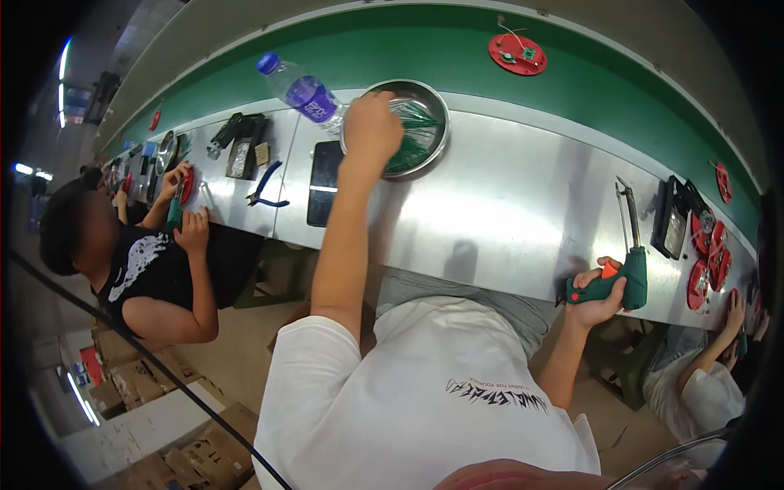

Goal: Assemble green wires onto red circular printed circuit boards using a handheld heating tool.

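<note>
My left hand (373,131) reaches over the near-left rim of a round metal bowl (446,131). Thin green wires (415,149) lie bunched inside the bowl. The fingers of this hand are curled, and whatever they pinch is hidden behind them. At the table's front edge on the right, my right hand (603,304) is wrapped round the handle of a green soldering gun (635,278) with a red trigger. Its metal tip points up and away from me, with a thin metal tube beside it.
Left of the bowl are a clear bottle (309,96) with a purple label, a black phone (325,180) and blue-handled cutters (266,186). A red disc (517,55) rests on the green strip. Rightward are a black holder (673,220) and red discs (709,253). Co-workers sit on both sides.
</note>
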The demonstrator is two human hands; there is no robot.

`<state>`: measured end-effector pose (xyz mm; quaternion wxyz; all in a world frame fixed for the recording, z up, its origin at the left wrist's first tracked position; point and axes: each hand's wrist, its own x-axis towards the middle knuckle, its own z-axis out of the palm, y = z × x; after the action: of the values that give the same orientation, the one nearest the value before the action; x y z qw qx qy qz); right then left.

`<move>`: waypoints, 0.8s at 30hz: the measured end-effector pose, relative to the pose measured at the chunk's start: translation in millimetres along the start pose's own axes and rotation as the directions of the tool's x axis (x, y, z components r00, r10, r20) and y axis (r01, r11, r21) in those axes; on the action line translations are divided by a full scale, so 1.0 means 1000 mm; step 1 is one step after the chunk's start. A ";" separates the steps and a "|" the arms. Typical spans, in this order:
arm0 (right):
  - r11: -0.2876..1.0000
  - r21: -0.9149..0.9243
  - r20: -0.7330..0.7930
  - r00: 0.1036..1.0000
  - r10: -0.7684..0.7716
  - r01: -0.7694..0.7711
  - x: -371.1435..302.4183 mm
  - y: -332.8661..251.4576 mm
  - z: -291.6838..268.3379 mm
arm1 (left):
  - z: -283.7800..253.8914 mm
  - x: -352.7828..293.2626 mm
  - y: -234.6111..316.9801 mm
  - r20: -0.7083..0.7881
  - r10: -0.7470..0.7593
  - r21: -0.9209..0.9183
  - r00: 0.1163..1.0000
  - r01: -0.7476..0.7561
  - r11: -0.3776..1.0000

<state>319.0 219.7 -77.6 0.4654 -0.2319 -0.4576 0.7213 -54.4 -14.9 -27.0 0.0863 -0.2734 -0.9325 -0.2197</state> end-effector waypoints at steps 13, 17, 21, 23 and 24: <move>0.999 -0.032 -0.020 1.000 -0.006 0.005 0.005 0.000 0.001 | 0.013 0.034 0.012 0.449 0.086 -0.046 0.889 -0.073 0.996; 0.996 0.002 -0.008 0.996 -0.086 0.086 0.034 -0.012 0.002 | 0.019 0.036 0.011 0.378 0.079 -0.166 0.922 -0.016 0.986; 0.987 -0.052 0.095 0.984 -0.149 0.155 0.084 -0.024 -0.004 | 0.023 0.014 0.003 0.285 0.197 -0.221 0.938 -0.136 0.966; 0.977 -0.007 0.075 0.974 -0.213 0.214 0.109 -0.029 0.018 | 0.016 0.013 0.008 0.274 0.204 -0.183 0.940 -0.158 0.970; 0.978 0.072 0.106 0.974 -0.202 0.195 0.122 -0.030 0.022 | 0.017 0.013 0.006 0.217 0.254 -0.191 0.942 -0.215 0.958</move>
<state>259.8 322.3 -29.5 0.5155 -0.1293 -0.4818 0.6967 -63.1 3.6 -36.3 -0.0239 -0.4133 -0.8754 -0.2495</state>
